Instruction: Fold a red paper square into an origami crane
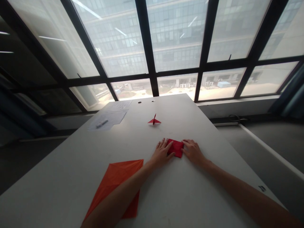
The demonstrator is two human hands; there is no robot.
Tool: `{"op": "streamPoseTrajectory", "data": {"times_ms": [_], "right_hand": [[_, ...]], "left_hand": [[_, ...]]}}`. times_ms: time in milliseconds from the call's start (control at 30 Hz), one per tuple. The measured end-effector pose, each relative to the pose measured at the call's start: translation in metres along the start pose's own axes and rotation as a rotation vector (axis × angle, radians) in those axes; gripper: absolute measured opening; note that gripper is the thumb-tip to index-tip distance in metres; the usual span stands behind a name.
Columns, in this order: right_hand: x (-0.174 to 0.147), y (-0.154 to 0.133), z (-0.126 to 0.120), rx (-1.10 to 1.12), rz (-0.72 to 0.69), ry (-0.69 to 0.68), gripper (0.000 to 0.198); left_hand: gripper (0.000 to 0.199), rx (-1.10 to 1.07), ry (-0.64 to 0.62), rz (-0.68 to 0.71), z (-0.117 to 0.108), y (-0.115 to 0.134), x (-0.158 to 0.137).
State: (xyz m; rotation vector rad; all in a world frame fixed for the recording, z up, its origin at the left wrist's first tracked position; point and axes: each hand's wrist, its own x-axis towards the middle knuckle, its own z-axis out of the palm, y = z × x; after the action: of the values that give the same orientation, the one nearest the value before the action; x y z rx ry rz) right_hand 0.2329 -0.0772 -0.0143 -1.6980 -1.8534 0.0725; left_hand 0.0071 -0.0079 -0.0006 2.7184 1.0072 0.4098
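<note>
A small folded sheet of red paper (176, 148) lies flat on the white table between my hands. My left hand (162, 153) rests on its left side with the fingers spread, thumb and forefinger over the paper. At the right edge, the thumb and bent fingers of my right hand (193, 151) are closed on the paper's border. Farther off stands a red origami crane (154, 121) with its wings out, apart from both hands. Under my left forearm lie orange and red paper sheets (118, 174), partly hidden by the arm.
Printed white sheets (114, 115) lie at the table's far left, with a pale marker-like object (102, 123) on top. Two round holes pierce the far end of the white table (133, 136). Large framed windows (175, 34) rise behind it. A small dark mark (262, 188) is near the right edge.
</note>
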Motion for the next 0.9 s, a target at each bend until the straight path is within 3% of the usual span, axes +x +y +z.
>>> {"op": "streamPoseTrajectory", "data": {"times_ms": [133,267,467,533,633,800,900], "right_hand": [[0.003,0.002,0.001,0.008,0.068,-0.011,0.036],[0.002,0.002,0.002,0.026,0.079,-0.014,0.042],[0.003,0.003,0.001,0.211,0.031,-0.023,0.057],[0.004,0.001,0.0,0.351,0.032,-0.003,0.05],[0.004,-0.005,-0.005,0.509,-0.031,0.008,0.025],[0.0,-0.018,-0.013,0.542,-0.209,0.029,0.015],[-0.001,-0.021,-0.016,0.565,-0.232,0.042,0.013]], "left_hand": [[0.049,-0.031,0.013,-0.058,0.002,-0.002,0.002],[0.05,-0.121,0.018,-0.017,-0.001,-0.002,0.002],[0.056,-0.548,0.108,0.115,-0.008,0.003,0.002],[0.063,-0.695,0.132,0.102,-0.006,0.004,0.002],[0.071,-0.806,0.173,0.024,-0.003,0.005,0.004],[0.023,-0.69,0.164,0.051,-0.01,0.008,0.004],[0.017,-0.68,0.168,0.066,-0.016,0.01,0.002]]}}
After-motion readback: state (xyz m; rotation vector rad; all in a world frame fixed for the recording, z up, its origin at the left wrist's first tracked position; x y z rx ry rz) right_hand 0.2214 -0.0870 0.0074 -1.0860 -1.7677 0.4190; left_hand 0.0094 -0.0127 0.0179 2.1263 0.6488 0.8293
